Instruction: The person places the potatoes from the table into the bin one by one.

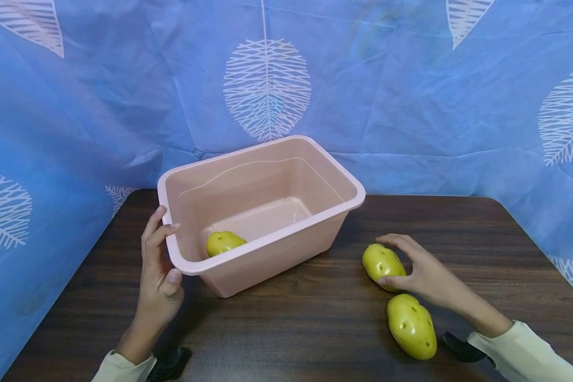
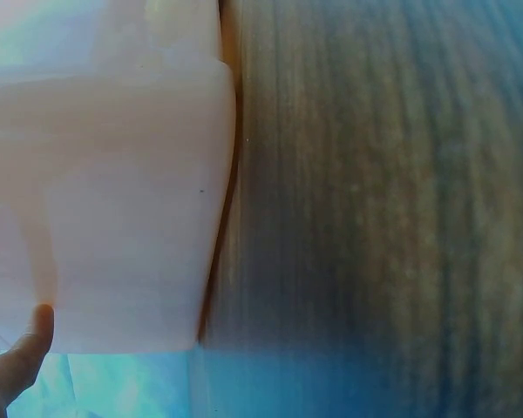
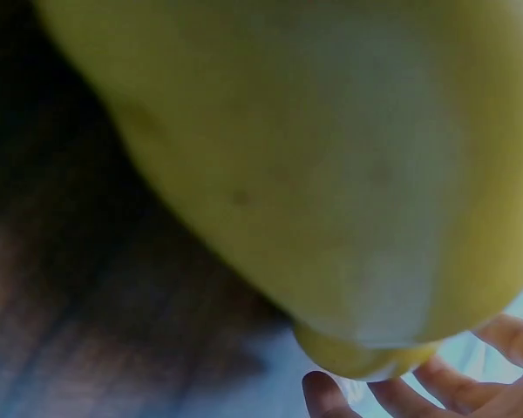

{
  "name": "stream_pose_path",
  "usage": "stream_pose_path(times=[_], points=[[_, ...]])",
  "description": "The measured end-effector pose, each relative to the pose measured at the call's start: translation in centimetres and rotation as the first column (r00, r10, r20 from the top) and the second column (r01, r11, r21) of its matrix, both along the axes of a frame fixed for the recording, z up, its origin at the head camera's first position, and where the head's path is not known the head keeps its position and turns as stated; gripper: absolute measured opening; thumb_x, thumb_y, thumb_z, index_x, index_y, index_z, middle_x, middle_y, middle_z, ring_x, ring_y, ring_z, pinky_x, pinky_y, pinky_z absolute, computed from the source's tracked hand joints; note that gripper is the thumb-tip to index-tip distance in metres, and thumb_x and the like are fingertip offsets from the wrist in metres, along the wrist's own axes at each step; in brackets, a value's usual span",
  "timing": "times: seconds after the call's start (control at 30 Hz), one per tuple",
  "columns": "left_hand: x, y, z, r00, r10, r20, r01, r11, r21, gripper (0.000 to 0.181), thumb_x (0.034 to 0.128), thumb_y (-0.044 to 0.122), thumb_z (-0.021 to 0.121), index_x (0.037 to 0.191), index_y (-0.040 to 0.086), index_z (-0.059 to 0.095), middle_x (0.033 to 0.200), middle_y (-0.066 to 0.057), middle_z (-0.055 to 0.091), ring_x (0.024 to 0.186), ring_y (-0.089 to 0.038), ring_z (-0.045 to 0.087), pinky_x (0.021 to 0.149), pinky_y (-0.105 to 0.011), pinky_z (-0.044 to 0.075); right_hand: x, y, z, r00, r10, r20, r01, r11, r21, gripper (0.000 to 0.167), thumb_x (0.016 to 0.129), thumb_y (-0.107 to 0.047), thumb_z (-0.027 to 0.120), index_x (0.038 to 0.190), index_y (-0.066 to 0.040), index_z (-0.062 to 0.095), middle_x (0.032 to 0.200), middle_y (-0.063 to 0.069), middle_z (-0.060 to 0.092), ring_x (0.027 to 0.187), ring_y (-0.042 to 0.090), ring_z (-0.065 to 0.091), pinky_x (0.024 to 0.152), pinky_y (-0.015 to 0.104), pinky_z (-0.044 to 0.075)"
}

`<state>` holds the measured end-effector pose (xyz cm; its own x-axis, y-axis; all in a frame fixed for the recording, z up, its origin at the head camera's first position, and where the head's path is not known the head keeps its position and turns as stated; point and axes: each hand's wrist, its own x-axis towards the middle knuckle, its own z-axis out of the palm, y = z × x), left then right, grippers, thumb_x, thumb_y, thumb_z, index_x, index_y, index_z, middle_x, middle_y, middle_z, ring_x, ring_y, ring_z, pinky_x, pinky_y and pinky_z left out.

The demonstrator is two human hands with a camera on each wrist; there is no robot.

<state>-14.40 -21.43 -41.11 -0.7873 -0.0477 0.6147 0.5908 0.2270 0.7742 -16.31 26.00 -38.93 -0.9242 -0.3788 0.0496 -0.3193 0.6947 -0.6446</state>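
A pink plastic tub [image 1: 267, 260] stands angled on the table, with a yellow-green potato [image 1: 224, 242] inside near its left end. My left hand [image 1: 159, 281] holds the tub's left rim, a fingertip over the edge and the thumb by the near corner. In the left wrist view, part of the left hand [image 2: 22, 357] shows against the tub's wall [image 2: 131, 218]. To the right of the tub, my right hand [image 1: 420, 270] grips a second potato [image 1: 381, 263] between thumb and fingers. A third potato [image 1: 411, 326] lies just nearer; it fills most of the right wrist view.
The dark wooden table [image 1: 286, 334] has its far edge against a blue cloth [image 1: 387, 106] with white leaf patterns. Black straps [image 1: 460, 347] show at both wrists, beside the pale sleeves [image 1: 530, 353].
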Motion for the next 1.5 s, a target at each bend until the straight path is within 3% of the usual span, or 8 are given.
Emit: stream_pose_path(times=[0.23, 0.9, 1.13, 1.23, 1.33, 1.5], points=[[-0.1, -0.1, 0.0, 1.000, -0.004, 0.001, 0.004, 1.000, -0.005, 0.066, 0.1019, 0.042, 0.060, 0.147, -0.002, 0.037, 0.174, -0.003, 0.010, 0.159, -0.034, 0.017, 0.121, -0.042, 0.038, 0.0, -0.2, -0.6, 1.000, 0.007, -0.023, -0.007, 1.000, 0.025, 0.077, 0.088, -0.028, 0.086, 0.150, -0.005, 0.048, 0.152, 0.021, 0.046, 0.130, 0.046, 0.054, 0.092, 0.063, 0.052], [-0.1, -0.1, 0.0, 1.000, -0.007, -0.002, 0.007, 1.000, -0.004, 0.067, 0.1017, 0.042, 0.060, 0.147, -0.002, 0.038, 0.174, -0.003, 0.010, 0.158, -0.035, 0.018, 0.120, -0.043, 0.039, -0.1, 0.5, -1.8, 0.999, 0.022, -0.032, -0.021, 0.999, 0.028, 0.077, 0.089, -0.024, 0.085, 0.155, -0.011, 0.046, 0.154, 0.019, 0.047, 0.132, 0.047, 0.053, 0.092, 0.062, 0.052], [0.0, -0.1, 0.1, 1.000, 0.002, 0.005, -0.002, 1.000, -0.011, 0.064, 0.1017, 0.039, 0.060, 0.147, 0.000, 0.038, 0.174, -0.003, 0.010, 0.159, -0.034, 0.019, 0.119, -0.045, 0.040, -0.1, 1.1, -2.0, 0.999, 0.039, -0.031, -0.038, 0.999, 0.030, 0.074, 0.092, -0.017, 0.081, 0.157, -0.017, 0.047, 0.154, 0.017, 0.048, 0.127, 0.039, 0.056, 0.087, 0.041, 0.054], [0.0, -0.1, 0.0, 1.000, -0.001, 0.006, 0.001, 1.000, -0.013, 0.064, 0.1019, 0.039, 0.060, 0.147, 0.000, 0.038, 0.174, -0.003, 0.010, 0.159, -0.035, 0.018, 0.119, -0.043, 0.040, -0.1, 1.2, -2.1, 0.999, 0.041, -0.031, -0.040, 0.999, 0.024, 0.072, 0.092, -0.015, 0.079, 0.157, -0.019, 0.048, 0.154, 0.014, 0.049, 0.127, 0.024, 0.055, 0.087, 0.034, 0.053], [0.0, -0.1, 0.1, 1.000, -0.001, 0.005, 0.001, 1.000, -0.015, 0.064, 0.1019, 0.038, 0.060, 0.147, 0.000, 0.037, 0.174, -0.003, 0.010, 0.159, -0.034, 0.018, 0.120, -0.044, 0.040, -0.2, 1.4, -2.1, 0.999, 0.043, -0.033, -0.042, 0.999, 0.016, 0.070, 0.093, -0.016, 0.078, 0.156, -0.021, 0.049, 0.154, 0.013, 0.049, 0.128, 0.021, 0.053, 0.088, 0.035, 0.053], [0.0, 0.0, 0.1, 1.000, 0.002, -0.009, -0.003, 1.000, -0.015, 0.064, 0.1018, 0.039, 0.060, 0.147, -0.001, 0.038, 0.174, -0.004, 0.011, 0.159, -0.034, 0.018, 0.120, -0.044, 0.040, -0.2, 1.6, -1.9, 0.998, 0.035, -0.045, -0.035, 0.999, 0.002, 0.069, 0.093, -0.016, 0.079, 0.155, -0.024, 0.050, 0.156, 0.011, 0.048, 0.132, 0.030, 0.051, 0.092, 0.044, 0.053]])
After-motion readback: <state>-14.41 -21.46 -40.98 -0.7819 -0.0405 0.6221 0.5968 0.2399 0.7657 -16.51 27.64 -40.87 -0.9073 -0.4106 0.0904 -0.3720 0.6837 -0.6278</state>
